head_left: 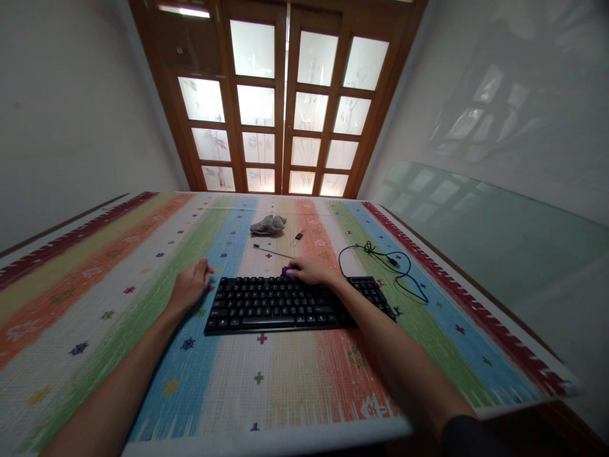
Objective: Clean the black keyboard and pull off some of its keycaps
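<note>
From my feed, the black keyboard sits mid-table on the striped tablecloth. Left hand rests flat just off its left end, fingers loosely together, holding nothing. Right hand is at the keyboard's far edge, fingers curled around a small purple object; can't tell what it is. The keyboard's cable is coiled to the right, and a grey rag lies further back.

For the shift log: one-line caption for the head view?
Right hand holds a small purple object at the black keyboard's far edge; left hand rests beside it.
</note>
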Demonstrator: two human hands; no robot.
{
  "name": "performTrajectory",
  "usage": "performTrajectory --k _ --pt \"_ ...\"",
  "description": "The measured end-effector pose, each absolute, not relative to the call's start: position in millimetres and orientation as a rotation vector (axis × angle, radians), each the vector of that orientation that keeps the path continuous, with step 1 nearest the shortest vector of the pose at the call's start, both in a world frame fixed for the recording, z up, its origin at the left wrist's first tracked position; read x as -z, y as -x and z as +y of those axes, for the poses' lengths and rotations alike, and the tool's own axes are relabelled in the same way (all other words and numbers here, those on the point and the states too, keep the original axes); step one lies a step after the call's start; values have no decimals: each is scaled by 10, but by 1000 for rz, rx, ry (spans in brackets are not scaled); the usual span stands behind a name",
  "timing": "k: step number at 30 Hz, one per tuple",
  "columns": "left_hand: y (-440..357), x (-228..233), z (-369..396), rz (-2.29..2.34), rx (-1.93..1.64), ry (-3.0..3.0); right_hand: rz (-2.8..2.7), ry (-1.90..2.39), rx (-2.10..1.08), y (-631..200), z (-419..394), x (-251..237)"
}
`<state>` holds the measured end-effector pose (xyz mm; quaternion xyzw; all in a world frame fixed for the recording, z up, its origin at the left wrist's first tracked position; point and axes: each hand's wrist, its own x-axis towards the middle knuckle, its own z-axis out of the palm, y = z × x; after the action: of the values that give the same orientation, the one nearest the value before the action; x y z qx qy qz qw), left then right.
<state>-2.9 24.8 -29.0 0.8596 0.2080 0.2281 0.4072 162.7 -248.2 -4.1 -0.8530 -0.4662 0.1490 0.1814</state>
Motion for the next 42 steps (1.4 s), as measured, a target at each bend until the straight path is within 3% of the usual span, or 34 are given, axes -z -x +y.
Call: performTrajectory --k 7,12,42 --pt "-28 344 267 423 -658 -2047 -1264 2345 -387 -1740 -2726 -88" --pt "-22 312 280 412 -465 -2144 -1344 2380 -555 -1754 -2814 -65" --pt "-19 295 267 260 -310 -2289 -1317 2573 -445 -1764 -2799 -73"
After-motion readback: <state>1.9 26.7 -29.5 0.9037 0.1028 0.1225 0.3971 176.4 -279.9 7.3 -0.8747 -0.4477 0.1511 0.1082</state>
